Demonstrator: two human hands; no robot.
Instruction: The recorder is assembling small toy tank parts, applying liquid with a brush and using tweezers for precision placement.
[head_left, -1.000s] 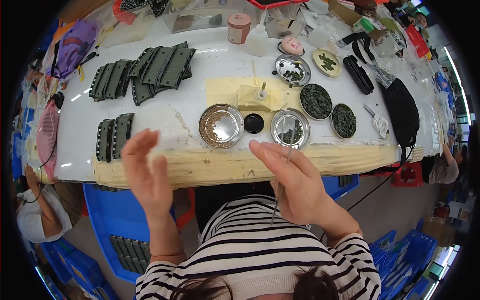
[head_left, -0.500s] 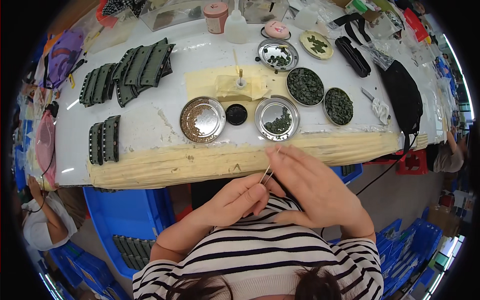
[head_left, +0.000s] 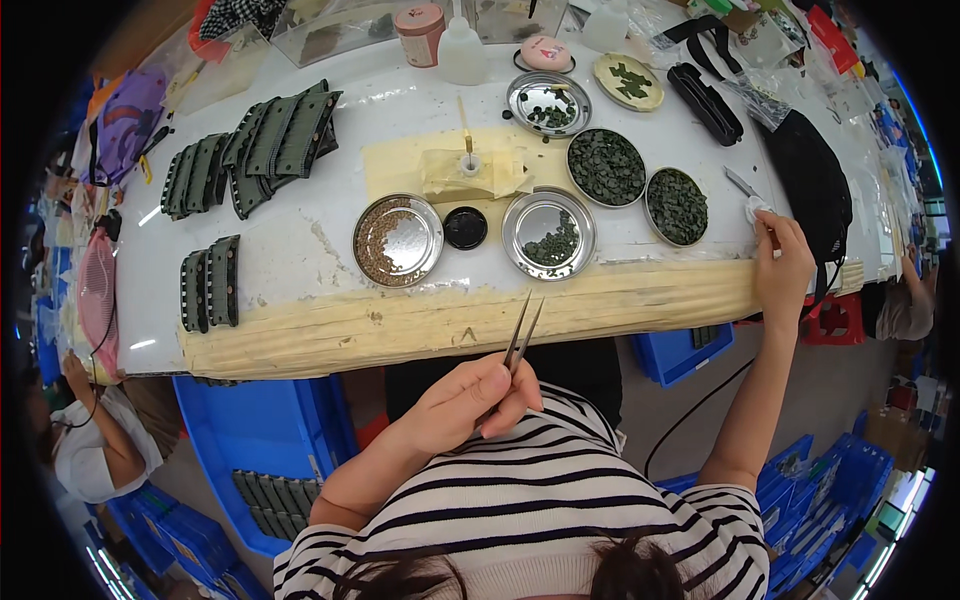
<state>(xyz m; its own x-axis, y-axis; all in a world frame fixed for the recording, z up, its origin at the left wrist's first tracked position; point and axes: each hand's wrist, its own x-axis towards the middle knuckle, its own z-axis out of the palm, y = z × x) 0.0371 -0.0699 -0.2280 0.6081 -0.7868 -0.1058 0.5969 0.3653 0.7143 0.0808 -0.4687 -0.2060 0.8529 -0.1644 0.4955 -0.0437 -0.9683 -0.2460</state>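
Between the thumb and fingers of my left hand [head_left: 468, 402] is a pair of metal tweezers [head_left: 518, 340], points up and apart, with nothing visible between them. My right hand [head_left: 783, 262] reaches out to the right side of the table. Its fingertips pinch a crumpled white tissue [head_left: 756, 207] lying by a small knife [head_left: 740, 182]. Straight ahead, a metal dish [head_left: 516, 208] holds small dark green pieces, and another dish [head_left: 424, 222] holds small brown-gold parts. A round black lid-like piece [head_left: 466, 228] lies between these dishes.
Two tins of dark green pieces [head_left: 606, 168] [head_left: 677, 206] stand right of centre. Behind the dishes sits a taped block [head_left: 470, 180] with a thin upright stick. Green panels [head_left: 280, 140] are stacked at left. Yellow tape [head_left: 420, 330] covers the front edge. Blue crates [head_left: 250, 430] stand below.
My right hand has left the tweezers and moved far right to the white tissue. My left hand keeps the tweezers, now more upright. The view has shifted slightly.
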